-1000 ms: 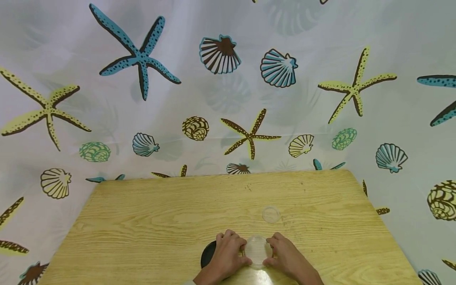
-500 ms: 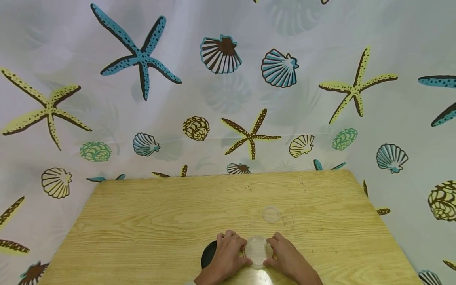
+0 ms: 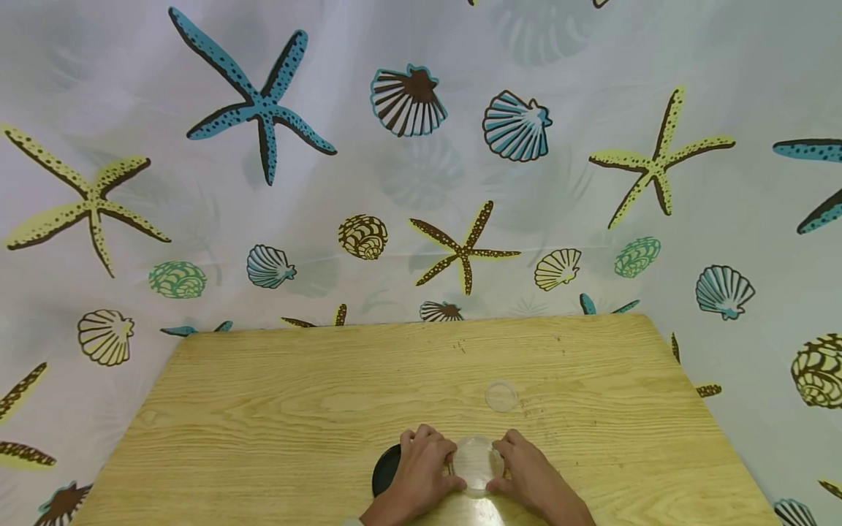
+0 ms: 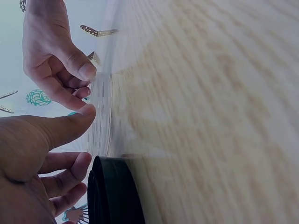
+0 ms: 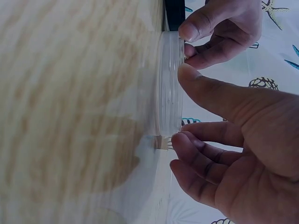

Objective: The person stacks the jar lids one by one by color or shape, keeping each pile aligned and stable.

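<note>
A shallow clear round dish (image 3: 477, 464) sits low on the wooden table, between the two hands. On its left side my left hand (image 3: 424, 467) grips the rim with thumb and fingertips. My right hand (image 3: 529, 471) grips the opposite side the same way. In the left wrist view the dish (image 4: 100, 119) shows a stacked, ridged clear edge, with both thumbs at its near rim. The right wrist view shows the same layered edge of the dish (image 5: 171, 88) lying flat, close to the tabletop.
A black round shallow container (image 3: 384, 471) stands just left of the dish, partly hidden by the left hand. A thin clear disc (image 3: 502, 396) lies farther back on the wooden table (image 3: 296, 409). A shell-and-starfish patterned curtain (image 3: 316, 183) surrounds the table's back and sides.
</note>
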Demonstrator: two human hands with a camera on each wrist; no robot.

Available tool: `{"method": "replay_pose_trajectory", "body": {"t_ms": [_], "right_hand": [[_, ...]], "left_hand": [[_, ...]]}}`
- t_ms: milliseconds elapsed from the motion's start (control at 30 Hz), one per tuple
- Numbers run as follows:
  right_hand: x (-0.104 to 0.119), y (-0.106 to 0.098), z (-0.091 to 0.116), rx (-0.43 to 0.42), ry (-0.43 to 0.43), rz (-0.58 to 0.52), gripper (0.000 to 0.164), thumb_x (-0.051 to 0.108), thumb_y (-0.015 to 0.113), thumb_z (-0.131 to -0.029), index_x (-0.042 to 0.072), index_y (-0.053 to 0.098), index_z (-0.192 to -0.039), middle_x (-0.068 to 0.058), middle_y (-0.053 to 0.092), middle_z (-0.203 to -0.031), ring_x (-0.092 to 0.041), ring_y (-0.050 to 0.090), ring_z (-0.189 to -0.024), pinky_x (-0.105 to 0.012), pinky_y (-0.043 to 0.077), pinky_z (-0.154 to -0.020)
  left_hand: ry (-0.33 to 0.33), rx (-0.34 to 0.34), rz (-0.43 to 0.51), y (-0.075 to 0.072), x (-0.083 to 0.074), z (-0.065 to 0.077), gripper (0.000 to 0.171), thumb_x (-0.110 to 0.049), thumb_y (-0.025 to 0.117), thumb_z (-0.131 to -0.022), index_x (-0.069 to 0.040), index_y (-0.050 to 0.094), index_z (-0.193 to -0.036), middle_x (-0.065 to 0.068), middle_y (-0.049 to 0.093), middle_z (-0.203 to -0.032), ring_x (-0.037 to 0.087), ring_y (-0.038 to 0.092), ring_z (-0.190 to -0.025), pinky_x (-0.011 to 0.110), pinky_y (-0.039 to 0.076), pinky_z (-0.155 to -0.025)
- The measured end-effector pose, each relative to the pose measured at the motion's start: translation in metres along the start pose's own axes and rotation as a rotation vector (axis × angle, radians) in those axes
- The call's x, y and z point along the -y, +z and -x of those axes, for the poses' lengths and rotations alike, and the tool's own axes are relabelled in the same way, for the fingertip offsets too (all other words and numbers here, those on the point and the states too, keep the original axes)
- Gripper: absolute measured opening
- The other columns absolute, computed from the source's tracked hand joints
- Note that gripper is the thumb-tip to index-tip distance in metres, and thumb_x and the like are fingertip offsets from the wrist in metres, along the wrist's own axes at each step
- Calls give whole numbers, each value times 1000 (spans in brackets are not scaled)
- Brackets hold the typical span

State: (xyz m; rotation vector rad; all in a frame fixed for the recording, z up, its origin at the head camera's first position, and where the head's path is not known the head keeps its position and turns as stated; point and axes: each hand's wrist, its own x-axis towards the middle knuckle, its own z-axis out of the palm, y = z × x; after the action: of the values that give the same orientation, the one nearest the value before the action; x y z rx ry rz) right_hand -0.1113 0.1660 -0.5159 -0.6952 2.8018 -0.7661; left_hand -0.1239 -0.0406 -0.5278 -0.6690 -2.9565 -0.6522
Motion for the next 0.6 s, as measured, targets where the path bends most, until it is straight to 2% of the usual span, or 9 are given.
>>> {"method": "replay_pose_trajectory", "body": {"t_ms": [200,600], "right_hand": [[0,1,0,-10,17,-12,63,29,78,-74,-11,57,-117,-4,51,-96,-3,41,-72,-18,43,-64],[0,3,0,-19,34,-18,62,28,79,-73,-10,58,-117,-3,50,-94,-6,43,-74,-20,43,-65]], "left_hand": [[-22,7,1,0,-1,0,34,-39,86,-61,-18,61,-69,-8,62,-74,14,51,-89,45,34,-83],[-62,40,30,0,-2,1,33,-38,86,-63,-18,61,-71,-10,55,-70,14,49,-88,48,32,-85]]}}
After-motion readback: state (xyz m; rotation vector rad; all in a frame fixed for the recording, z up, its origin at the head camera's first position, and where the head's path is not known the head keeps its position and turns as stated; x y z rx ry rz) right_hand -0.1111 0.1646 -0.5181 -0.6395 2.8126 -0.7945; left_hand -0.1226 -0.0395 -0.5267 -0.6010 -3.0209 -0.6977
